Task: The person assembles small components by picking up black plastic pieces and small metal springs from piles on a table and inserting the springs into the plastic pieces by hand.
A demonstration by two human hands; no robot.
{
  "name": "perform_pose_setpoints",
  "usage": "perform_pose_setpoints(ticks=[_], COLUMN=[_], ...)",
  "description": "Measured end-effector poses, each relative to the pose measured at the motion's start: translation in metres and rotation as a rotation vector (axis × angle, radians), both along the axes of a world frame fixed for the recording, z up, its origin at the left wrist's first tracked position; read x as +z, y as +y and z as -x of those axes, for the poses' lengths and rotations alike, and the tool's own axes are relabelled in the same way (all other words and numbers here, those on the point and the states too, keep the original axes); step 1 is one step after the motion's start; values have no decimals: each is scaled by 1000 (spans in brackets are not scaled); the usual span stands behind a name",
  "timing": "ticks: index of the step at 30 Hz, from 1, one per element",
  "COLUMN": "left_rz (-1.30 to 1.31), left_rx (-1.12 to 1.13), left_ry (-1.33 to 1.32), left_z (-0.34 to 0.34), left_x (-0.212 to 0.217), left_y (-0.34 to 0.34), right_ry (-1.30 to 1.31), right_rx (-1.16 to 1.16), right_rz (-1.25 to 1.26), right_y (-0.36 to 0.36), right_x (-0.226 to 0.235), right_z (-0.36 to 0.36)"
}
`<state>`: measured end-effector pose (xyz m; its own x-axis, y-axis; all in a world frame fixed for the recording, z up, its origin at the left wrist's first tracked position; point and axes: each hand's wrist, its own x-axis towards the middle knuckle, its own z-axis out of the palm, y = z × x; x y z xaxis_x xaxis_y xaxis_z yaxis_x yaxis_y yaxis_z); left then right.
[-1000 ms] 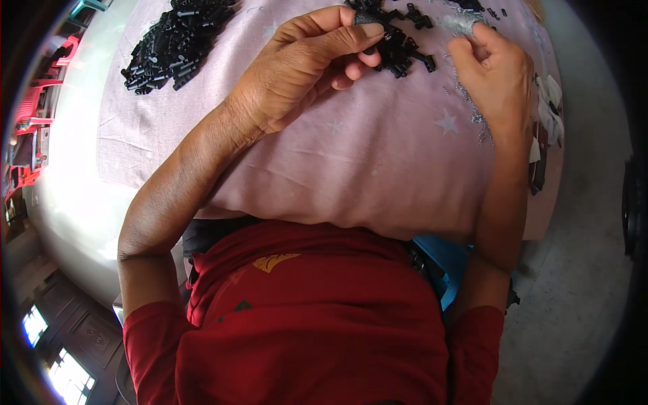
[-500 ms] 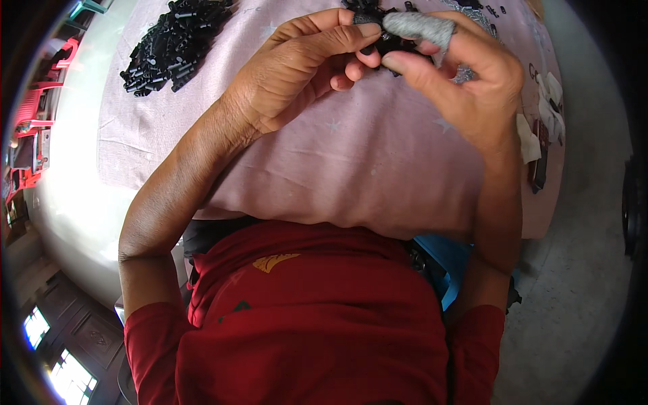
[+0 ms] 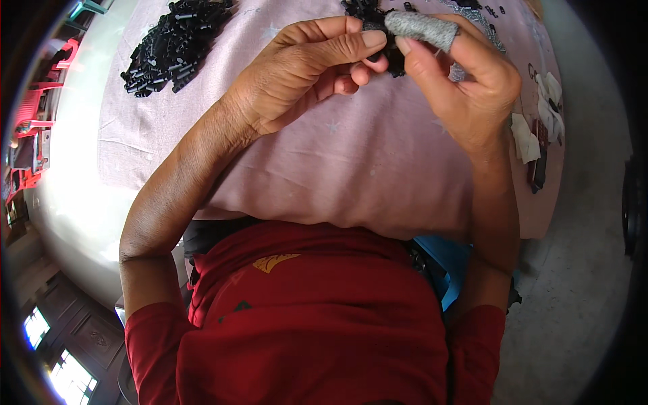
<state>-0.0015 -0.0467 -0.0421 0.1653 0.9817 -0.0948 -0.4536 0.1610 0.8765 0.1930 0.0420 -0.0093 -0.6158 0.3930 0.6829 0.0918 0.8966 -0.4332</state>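
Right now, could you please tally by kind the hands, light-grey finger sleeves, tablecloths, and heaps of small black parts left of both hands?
Hands: 2 (left hand, right hand)
Light-grey finger sleeve: 1
Pink tablecloth: 1
Heap of small black parts: 1
Total: 5

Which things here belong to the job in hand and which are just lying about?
Likely in the job:
dark piece pinched in the left hand
grey finger cover on the right hand
heaped small black parts

Apparently just about:
white cloth
red chairs
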Motion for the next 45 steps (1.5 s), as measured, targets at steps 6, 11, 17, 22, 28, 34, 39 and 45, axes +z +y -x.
perform_pose_setpoints(ticks=[6,11,17,22,28,34,39,45], left_rz=[12,27,-9,10,-111,-173,-177,-168], left_rx=[-82,-53,-142,-67,-56,-10,-13,-3], left_ry=[-202,-204,-339,-245,-46,-22,-60,8], left_z=[7,6,12,7,8,9,8,8], left_x=[1,0,-5,1,-4,-10,-7,-6], left_y=[-1,0,3,0,2,1,1,1], right_ry=[134,122,33,56,73,-55,-70,-134], right_rx=[91,158,125,147,147,97,59,51], right_rz=[360,436,418,420,402,237,-4,-100], right_y=[6,1,-2,5,5,-1,-3,-5], right_x=[-7,-6,-5,-8,-2,10,12,15], right_z=[-9,-7,-7,-10,-13,-12,-6,-5])
